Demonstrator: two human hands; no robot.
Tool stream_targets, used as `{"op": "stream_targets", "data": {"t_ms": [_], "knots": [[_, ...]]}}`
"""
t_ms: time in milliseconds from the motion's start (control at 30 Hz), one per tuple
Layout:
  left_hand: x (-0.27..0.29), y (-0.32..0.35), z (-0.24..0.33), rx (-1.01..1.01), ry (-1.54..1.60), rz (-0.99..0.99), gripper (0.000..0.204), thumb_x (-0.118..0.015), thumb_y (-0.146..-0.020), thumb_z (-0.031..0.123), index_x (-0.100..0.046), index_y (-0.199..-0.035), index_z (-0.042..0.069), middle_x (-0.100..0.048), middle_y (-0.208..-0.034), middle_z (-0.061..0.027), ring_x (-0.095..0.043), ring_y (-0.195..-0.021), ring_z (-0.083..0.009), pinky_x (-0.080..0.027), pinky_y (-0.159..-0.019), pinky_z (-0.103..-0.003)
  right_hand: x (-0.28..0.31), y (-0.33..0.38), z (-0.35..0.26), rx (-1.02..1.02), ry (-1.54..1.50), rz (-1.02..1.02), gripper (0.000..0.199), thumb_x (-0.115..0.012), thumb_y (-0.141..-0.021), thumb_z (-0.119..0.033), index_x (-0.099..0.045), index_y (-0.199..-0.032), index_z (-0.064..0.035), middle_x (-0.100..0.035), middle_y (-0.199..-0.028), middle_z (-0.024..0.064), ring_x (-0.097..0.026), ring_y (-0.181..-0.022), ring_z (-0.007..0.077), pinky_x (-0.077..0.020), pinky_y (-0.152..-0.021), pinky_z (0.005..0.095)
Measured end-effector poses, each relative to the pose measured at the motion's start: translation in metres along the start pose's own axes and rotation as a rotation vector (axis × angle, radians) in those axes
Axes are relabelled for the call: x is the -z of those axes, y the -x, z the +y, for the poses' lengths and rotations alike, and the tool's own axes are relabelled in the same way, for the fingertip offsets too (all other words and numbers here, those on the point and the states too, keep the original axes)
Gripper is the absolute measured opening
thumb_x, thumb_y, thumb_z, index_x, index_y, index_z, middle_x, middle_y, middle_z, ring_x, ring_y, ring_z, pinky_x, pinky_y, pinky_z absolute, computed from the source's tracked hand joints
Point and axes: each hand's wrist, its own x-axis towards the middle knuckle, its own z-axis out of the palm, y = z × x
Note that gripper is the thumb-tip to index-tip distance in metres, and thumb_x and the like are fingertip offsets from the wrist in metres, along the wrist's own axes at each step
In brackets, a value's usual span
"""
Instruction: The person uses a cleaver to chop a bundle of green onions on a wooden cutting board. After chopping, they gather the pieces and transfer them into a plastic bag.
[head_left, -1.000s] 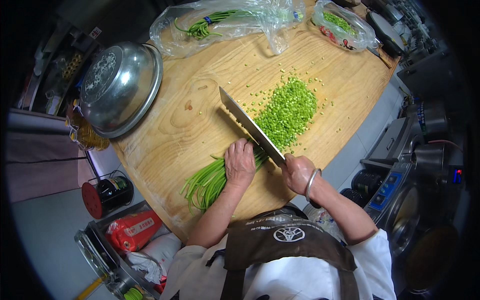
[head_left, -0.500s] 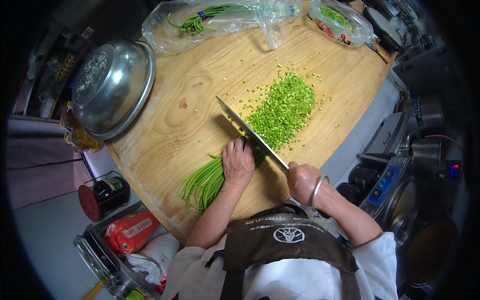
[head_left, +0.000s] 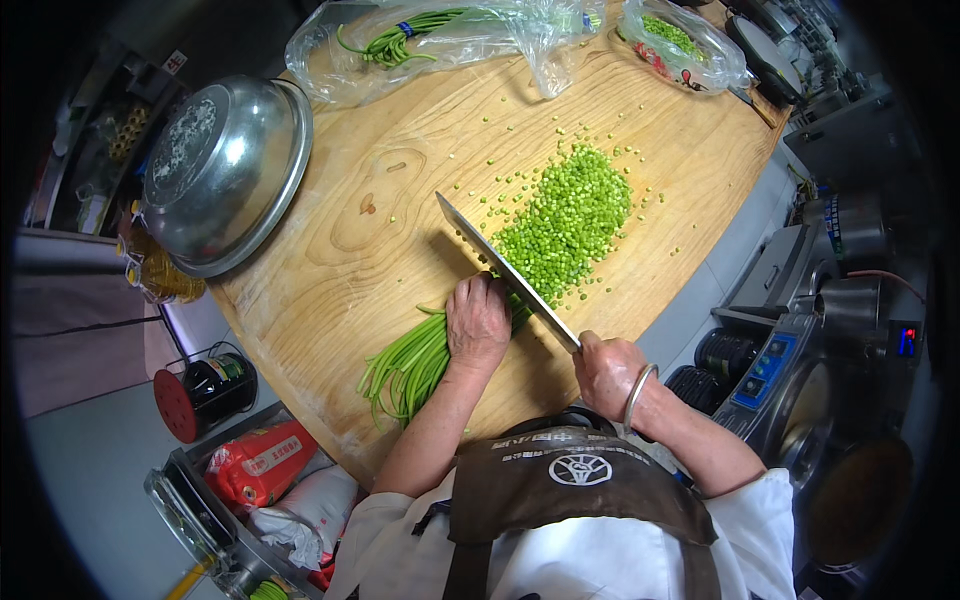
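Your right hand [head_left: 610,378] is closed around the end of a big, flat, grey metal knife [head_left: 508,272], and it hides most of the handle. Your left hand [head_left: 478,325] is curled, with its fingers bent down over a bunch of long, thin, green stalks [head_left: 408,370]. The loose ends fan out toward the lower left on the big, pale brown wooden table [head_left: 330,300]. The knife slants across the far end of the bunch, right by your left fingertips. I cannot tell if the blade touches them or the wood.

Just past the blade is a heap of tiny, bright green cut bits [head_left: 570,215], with strays around it. So you look to have a good lot done. A fair handful of stalks under your left hand is left to cut.

Farther off, at the left edge, a round, shiny metal bowl [head_left: 225,170] sits upside down. At the far edge, a clear, crinkly plastic bag [head_left: 545,55] has a bundle of long green stems [head_left: 395,45] with a blue band. They look whole, so they seem not cut yet. To its right, a smaller see-through plastic bag [head_left: 725,68] has little green bits inside.
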Motion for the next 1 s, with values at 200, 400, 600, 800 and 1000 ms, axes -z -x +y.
{"op": "stream_targets", "data": {"t_ms": [200, 400, 600, 800, 1000], "knots": [[0.006, 0.001, 0.002, 0.036, -0.033, -0.126, 0.019, -0.057, -0.065, 0.005, -0.052, -0.083, 0.002, -0.048, -0.088, -0.0146, -0.047, -0.079, -0.0322, -0.041, -0.071, -0.042, -0.011, -0.028, -0.001, -0.051, 0.013, -0.103, 0.011, -0.052, -0.074, -0.006, -0.051, -0.078, 0.0032, -0.058, -0.061, 0.0231, -0.059, -0.06, 0.0395, -0.0478, -0.056, 0.0464], [0.002, 0.002, 0.0, 0.018, 0.009, -0.009, 0.021, -0.056, -0.065, 0.004, -0.051, -0.085, 0.001, -0.048, -0.089, -0.0167, -0.048, -0.081, -0.0334, -0.041, -0.071, -0.042, -0.014, -0.024, 0.006, 0.04, -0.067, 0.038, 0.012, -0.054, -0.075, -0.008, -0.049, -0.077, 0.003, -0.055, -0.057, 0.0227, -0.057, -0.055, 0.0401, -0.0465, -0.053, 0.0465], [-0.001, 0.002, -0.003, 0.032, 0.017, 0.001, 0.015, -0.051, -0.073, 0.009, -0.05, -0.087, 0.002, -0.048, -0.088, -0.0137, -0.048, -0.082, -0.0308, -0.041, -0.072, -0.041, 0.0, -0.005, -0.01, 0.001, 0.014, -0.009, 0.013, -0.053, -0.078, -0.009, -0.048, -0.075, 0.0031, -0.053, -0.055, 0.0229, -0.054, -0.052, 0.0407, -0.0448, -0.05, 0.0462], [0.0, 0.003, -0.002, 0.059, -0.018, -0.109, 0.014, -0.052, -0.071, 0.007, -0.049, -0.084, 0.002, -0.047, -0.088, -0.0147, -0.047, -0.083, -0.0315, -0.041, -0.073, -0.041, -0.024, -0.033, 0.003, 0.015, -0.009, -0.009, 0.013, -0.053, -0.075, -0.009, -0.05, -0.077, 0.0038, -0.056, -0.058, 0.0232, -0.057, -0.056, 0.04, -0.0476, -0.054, 0.0456], [0.002, 0.0, -0.001, 0.019, 0.02, 0.025, 0.013, -0.053, -0.069, 0.0, -0.048, -0.081, 0.001, -0.047, -0.085, -0.0171, -0.047, -0.077, -0.0346, -0.041, -0.068, -0.043, -0.012, -0.022, 0.008, 0.09, -0.15, 0.119, 0.013, -0.053, -0.079, -0.008, -0.047, -0.073, 0.0027, -0.05, -0.054, 0.0247, -0.053, -0.052, 0.0421, -0.0422, -0.048, 0.0468]]}}
